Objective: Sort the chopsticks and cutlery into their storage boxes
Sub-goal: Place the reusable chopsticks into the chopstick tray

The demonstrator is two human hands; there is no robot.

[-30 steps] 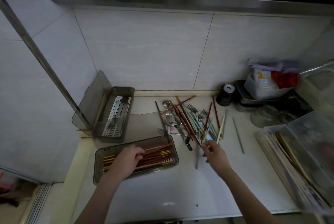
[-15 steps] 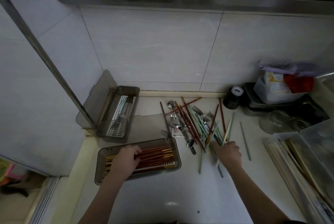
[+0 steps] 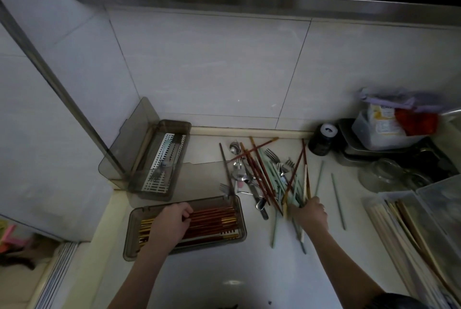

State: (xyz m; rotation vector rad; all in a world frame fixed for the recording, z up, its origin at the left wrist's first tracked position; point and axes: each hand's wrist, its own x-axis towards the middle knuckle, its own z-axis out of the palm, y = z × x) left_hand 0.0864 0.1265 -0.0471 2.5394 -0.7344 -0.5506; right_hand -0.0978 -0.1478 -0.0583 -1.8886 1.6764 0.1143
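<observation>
A smoky plastic box (image 3: 129,246) at the counter's front left holds several red-and-gold chopsticks (image 3: 214,224). My left hand (image 3: 169,225) rests inside it with fingers curled on those chopsticks. Right of the box lies a mixed pile (image 3: 264,174) of red chopsticks, pale green chopsticks, forks and spoons. My right hand (image 3: 309,212) sits at the pile's near right edge, closed around pale green chopsticks (image 3: 296,196). A second smoky box (image 3: 174,125) with a white perforated insert stands at the back left, a fork inside.
The second box's lid (image 3: 129,139) leans against the left wall. Two loose green chopsticks (image 3: 338,199) lie right of the pile. A black jar (image 3: 323,139), metal trays, a glass bowl (image 3: 384,176) and a clear bin of pale chopsticks (image 3: 399,229) crowd the right side.
My right hand moved from in front of the pile to its right edge and closed on green chopsticks. My left hand stayed in the front box on the red chopsticks.
</observation>
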